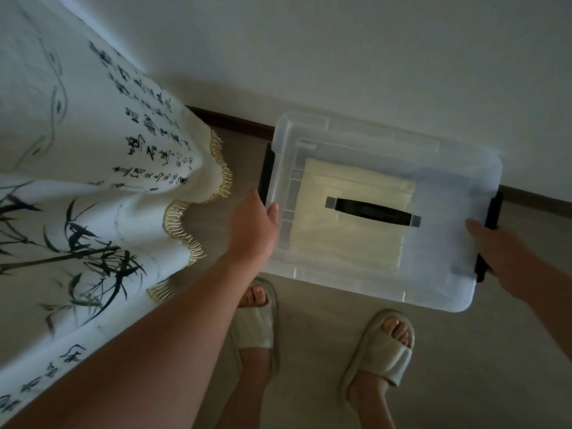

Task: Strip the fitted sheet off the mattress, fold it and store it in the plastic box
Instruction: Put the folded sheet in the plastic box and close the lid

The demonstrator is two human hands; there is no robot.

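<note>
A clear plastic box (433, 283) with its lid on and a black handle (373, 211) on top sits in front of me, near the wall. Through the lid a folded pale yellow sheet (346, 243) shows inside. My left hand (257, 224) grips the box's left end beside a black latch (266, 171), thumb on the lid's edge. My right hand (501, 258) holds the right end, fingers curled round the black latch (492, 212) there.
At the left hangs a white cloth (77, 181) printed with ink bamboo and calligraphy, edged with a gold fringe (182, 224). My feet in pale slippers (380, 345) stand on the beige floor under the box. A dark skirting board (235, 119) runs along the white wall.
</note>
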